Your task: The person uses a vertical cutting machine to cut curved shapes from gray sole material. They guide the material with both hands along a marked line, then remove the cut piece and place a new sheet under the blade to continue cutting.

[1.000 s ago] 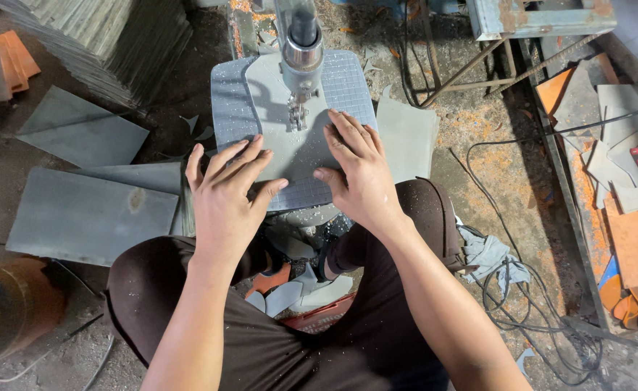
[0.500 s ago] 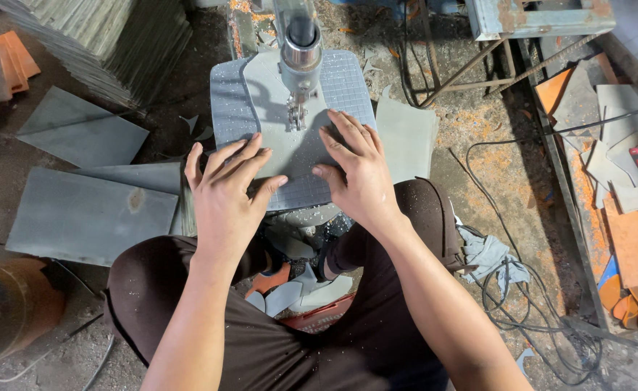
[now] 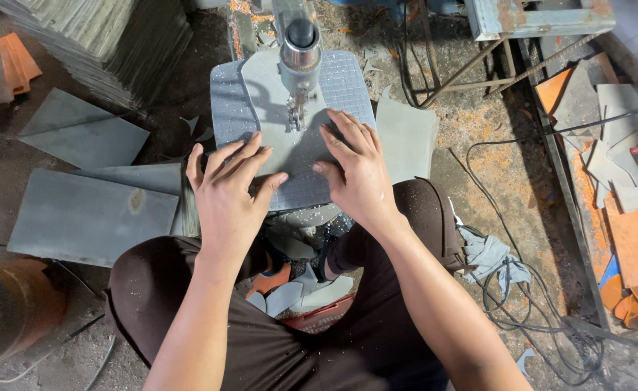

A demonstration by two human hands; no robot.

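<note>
Pressing flat with fingers spread, both hands, the left hand (image 3: 230, 190) and right hand (image 3: 359, 172), are laid on a grey sheet (image 3: 290, 148) either side of the saw blade (image 3: 295, 112), seemingly to steady it on the gridded worktop (image 3: 348, 80). Offcuts (image 3: 87, 213) are piled left of the blade.

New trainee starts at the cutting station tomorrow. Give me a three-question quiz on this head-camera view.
1. True or false: both hands press flat on the grey sheet that lies on the gridded machine table.
2. Where is the machine's cutting head relative to the hands? A) left of the left hand B) above the gap between the two hands C) right of the right hand
3. Fill in: grey offcuts lie in a red ______ between the person's knees.

Key: 1 true; 2 B; 3 crate (only partly visible).
</note>
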